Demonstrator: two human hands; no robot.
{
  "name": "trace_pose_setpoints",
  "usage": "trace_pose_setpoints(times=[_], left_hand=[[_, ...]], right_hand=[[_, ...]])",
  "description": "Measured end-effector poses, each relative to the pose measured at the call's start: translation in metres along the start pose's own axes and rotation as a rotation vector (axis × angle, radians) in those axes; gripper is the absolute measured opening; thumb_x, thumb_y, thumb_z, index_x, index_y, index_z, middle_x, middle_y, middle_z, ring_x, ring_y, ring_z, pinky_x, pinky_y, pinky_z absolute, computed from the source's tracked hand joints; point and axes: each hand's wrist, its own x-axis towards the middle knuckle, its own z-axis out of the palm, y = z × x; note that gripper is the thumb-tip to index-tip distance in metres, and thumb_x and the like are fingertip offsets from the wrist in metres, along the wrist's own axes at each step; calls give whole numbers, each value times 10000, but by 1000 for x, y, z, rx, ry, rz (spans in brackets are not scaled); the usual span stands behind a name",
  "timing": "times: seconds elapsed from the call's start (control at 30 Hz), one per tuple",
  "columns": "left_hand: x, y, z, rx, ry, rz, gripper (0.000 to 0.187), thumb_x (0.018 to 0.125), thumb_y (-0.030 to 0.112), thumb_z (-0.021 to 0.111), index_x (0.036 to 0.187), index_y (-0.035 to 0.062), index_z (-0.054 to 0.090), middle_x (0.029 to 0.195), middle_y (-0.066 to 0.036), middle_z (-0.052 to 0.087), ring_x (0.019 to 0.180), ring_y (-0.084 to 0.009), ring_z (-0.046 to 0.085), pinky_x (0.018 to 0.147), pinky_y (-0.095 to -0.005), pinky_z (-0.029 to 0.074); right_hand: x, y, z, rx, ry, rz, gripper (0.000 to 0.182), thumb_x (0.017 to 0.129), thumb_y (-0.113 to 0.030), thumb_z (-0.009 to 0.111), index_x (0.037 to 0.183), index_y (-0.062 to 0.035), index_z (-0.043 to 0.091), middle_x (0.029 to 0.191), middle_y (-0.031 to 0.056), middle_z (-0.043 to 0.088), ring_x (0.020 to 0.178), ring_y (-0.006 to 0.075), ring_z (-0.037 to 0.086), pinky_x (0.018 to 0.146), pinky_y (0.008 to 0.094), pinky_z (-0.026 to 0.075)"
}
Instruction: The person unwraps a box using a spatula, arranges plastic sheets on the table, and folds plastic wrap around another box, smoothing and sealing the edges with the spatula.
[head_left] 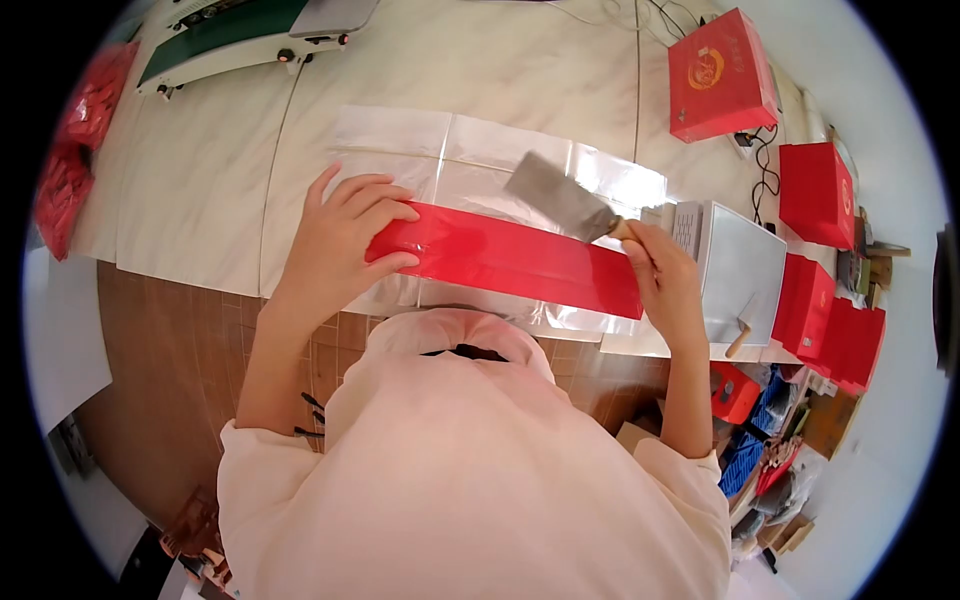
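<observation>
A long, glossy red strip point(500, 255) lies across clear plastic sheeting point(400, 130) on the table. My left hand point(345, 230) is spread over the strip's left end, with fingertips at its upper edge and the thumb lower down. In my right hand point(665, 275) is a scraper point(560, 195) with a broad metal blade and a light wooden handle, the fingers wrapped around the handle. The blade points up and left, overlapping the strip's upper edge and the sheeting. The right hand is at the strip's right end and partly covers it.
To the right stands a pale flat-topped device point(740, 265), with a second wooden-handled tool point(742, 335) on it. Several red boxes point(715, 75) line the right side. A green-belted machine point(225, 45) is at the back left, and red packets point(75, 170) are at the far left.
</observation>
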Motion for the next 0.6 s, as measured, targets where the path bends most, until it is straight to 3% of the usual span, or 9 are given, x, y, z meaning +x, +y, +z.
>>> trace_pose_setpoints(times=[0.07,0.17,0.27,0.3,0.33,0.43,0.6], left_hand=[[0,0,2,56,59,84,283,716,208,778,944,112,641,1086,4,642,1121,-191,559,1116,-474,291],[-1,-3,6,99,64,193,218,722,156,767,884,109,630,1012,18,653,987,-168,610,1058,-450,379],[1,-5,2,90,106,255,184,718,129,760,848,110,630,958,23,654,918,-147,624,1019,-421,427],[1,-8,-1,91,106,259,184,718,129,760,848,110,630,958,23,654,918,-147,624,1019,-421,427],[0,-13,-6,82,112,247,164,717,113,755,831,114,638,944,21,647,921,-161,619,999,-416,435],[-4,-10,-8,7,110,257,142,702,83,748,802,122,655,905,20,628,911,-190,609,954,-408,447],[-13,-14,1,42,71,357,144,710,68,690,838,134,678,861,6,590,933,-203,579,901,-391,464]], right_hand=[[-7,1,2,-33,128,70,199,935,-130,579,1074,5,627,819,147,589,709,309,571,624,348,449],[-21,0,1,-38,115,43,206,941,-141,569,1071,7,629,803,151,582,700,302,566,609,348,442],[-32,-19,3,87,-76,-42,207,900,-126,620,1054,12,635,788,137,592,690,297,578,597,357,454],[-34,-22,6,146,-167,-109,209,883,-118,639,1046,13,636,787,131,598,689,299,582,591,360,459],[-33,-27,13,129,-129,-249,220,851,-110,670,1037,4,640,793,124,613,676,300,584,585,357,464],[-28,-41,13,131,-296,-203,222,850,-111,669,1038,2,642,788,123,616,660,296,580,571,354,456],[-30,-34,7,121,-271,-170,221,846,-96,670,1043,1,643,755,115,603,635,286,571,545,353,435]])
